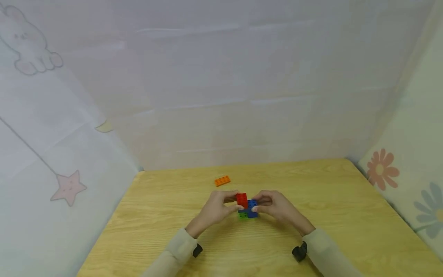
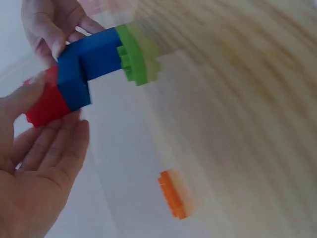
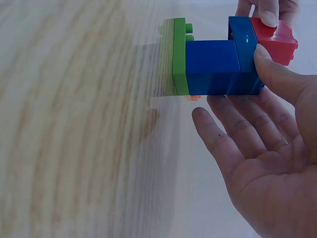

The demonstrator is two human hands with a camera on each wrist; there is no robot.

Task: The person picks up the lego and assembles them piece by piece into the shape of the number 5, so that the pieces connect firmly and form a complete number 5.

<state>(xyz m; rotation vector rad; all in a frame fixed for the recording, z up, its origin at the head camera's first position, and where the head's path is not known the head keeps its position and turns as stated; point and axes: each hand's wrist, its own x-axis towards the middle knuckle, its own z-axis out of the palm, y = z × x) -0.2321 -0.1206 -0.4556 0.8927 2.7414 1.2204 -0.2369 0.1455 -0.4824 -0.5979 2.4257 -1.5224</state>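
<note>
A small block stack stands on the wooden table. At its bottom is a green plate; a blue block rises from it, a second blue block lies across that and juts out to the left. On the jutting part sits a red block. My left hand pinches the red block between thumb and fingers. With thumb and fingers, my right hand holds the upper blue block from the right side.
An orange plate with studs lies flat on the table, behind and left of the stack. Printed cloth walls stand behind the table and at both sides.
</note>
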